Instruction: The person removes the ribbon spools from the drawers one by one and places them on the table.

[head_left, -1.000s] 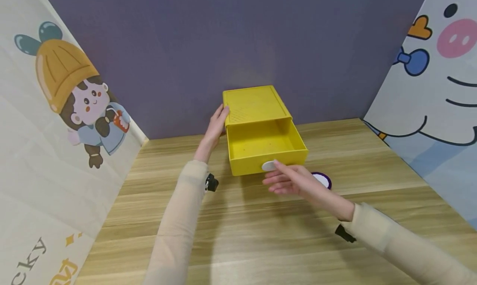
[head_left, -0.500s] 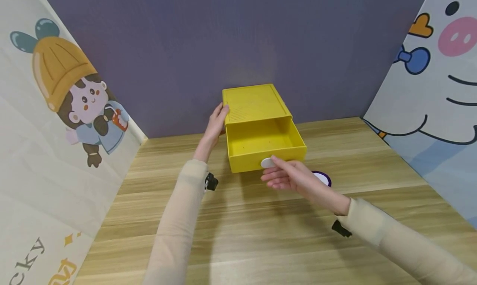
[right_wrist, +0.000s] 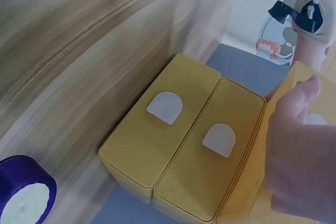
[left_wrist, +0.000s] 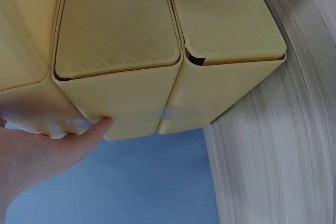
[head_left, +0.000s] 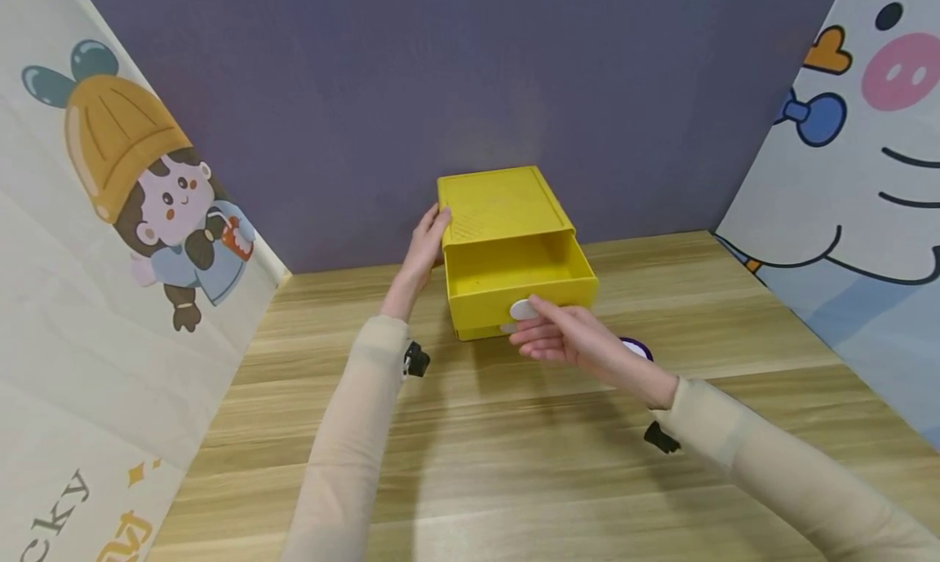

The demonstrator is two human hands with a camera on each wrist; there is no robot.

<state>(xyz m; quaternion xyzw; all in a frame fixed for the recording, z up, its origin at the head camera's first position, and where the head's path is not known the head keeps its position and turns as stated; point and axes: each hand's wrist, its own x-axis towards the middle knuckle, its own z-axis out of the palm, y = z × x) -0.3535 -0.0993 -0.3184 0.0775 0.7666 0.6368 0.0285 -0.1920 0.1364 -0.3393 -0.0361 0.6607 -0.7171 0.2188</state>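
Observation:
A yellow drawer box stands on the wooden table against the purple back wall. Its top drawer is pulled partway out and looks empty. My left hand rests with straight fingers against the box's left side; in the left wrist view this left hand touches a yellow corner. My right hand is at the drawer front, thumb on the white handle tab and fingers extended below it. The right wrist view shows two lower drawer fronts with white tabs.
A purple ribbon roll with a white core lies on the table just right of my right hand, also seen as the ribbon roll. Cartoon-printed panels stand at the left and right sides.
The open drawer has slid back toward the box with my right hand following against its front. The left hand has stayed on the box's side.

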